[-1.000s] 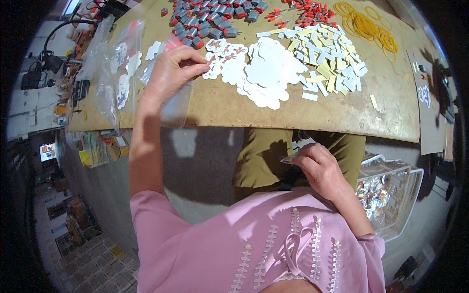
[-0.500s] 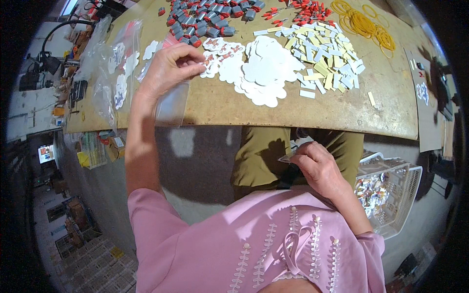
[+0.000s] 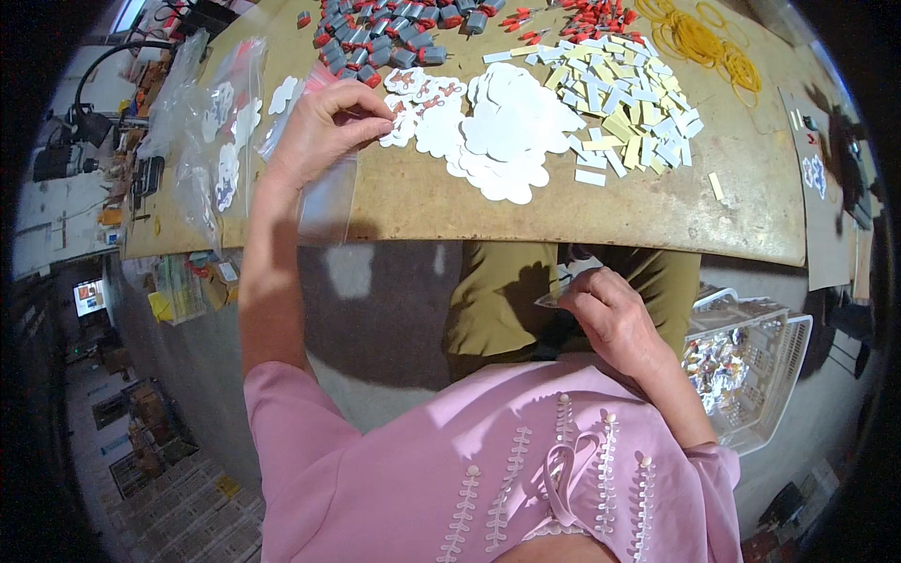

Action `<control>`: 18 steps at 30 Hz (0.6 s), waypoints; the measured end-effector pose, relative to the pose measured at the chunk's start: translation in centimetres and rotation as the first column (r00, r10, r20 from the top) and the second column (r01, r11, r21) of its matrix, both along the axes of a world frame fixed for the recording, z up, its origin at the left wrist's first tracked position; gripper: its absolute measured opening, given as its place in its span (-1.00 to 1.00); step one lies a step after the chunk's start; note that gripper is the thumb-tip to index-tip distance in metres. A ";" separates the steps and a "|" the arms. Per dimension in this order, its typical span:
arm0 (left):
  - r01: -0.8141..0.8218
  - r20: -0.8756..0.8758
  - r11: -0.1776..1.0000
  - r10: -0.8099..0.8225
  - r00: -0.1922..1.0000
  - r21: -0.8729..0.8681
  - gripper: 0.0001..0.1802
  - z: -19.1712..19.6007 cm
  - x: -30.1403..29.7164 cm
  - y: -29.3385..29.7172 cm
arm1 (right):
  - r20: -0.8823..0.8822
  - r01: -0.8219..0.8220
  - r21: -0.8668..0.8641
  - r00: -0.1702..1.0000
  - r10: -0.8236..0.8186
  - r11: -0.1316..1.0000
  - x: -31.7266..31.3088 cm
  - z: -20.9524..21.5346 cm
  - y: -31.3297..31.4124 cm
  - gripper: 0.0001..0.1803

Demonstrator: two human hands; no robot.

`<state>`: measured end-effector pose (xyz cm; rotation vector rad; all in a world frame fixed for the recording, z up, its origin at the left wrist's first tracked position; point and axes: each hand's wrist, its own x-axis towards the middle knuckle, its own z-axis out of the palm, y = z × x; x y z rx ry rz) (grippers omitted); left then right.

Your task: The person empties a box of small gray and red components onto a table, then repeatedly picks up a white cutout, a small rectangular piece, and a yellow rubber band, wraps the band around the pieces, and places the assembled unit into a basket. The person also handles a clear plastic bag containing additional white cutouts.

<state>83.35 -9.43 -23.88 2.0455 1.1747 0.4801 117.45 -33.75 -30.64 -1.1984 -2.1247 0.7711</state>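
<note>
**Two hands, one thin bag and a heap of paper cut-outs**

Two hands work apart from each other. In the upper left of the frame the left hand (image 3: 324, 127) is up on the wooden table (image 3: 526, 220), fingers pinched together on the top edge of a clear plastic bag (image 3: 324, 192) that lies on the board and hangs a little over its near edge. Its fingertips are just beside a small printed cut-out (image 3: 405, 113) at the edge of the pile of white cloud-shaped cut-outs (image 3: 507, 131) in the upper middle.

Lower, right of centre, the right hand (image 3: 610, 319) rests over the lap, fingers curled and gripping what looks like a small flat clear packet (image 3: 563, 293); what is in it is too small to tell.

Judging by its look, the bag is very light, limp and slick: it will sag and cling shut, so the sensible hold is a pinch at the open rim, one layer only. The cut-outs seem thin card, stiff enough to lift by an edge but easy to crease.

Around them: grey and red small parts (image 3: 394, 42) at the top, pale yellow and white strips (image 3: 624, 103), yellow rubber bands (image 3: 699, 42) upper right, and a white plastic basket (image 3: 751, 361) at the right.
</note>
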 end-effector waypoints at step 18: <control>-0.400 0.121 0.750 0.399 0.909 0.526 -0.90 0.1 4.7 -7.8 | 0.001 0.137 0.175 0.990 -0.140 0.975 0.5 1.8 0.2 -0.72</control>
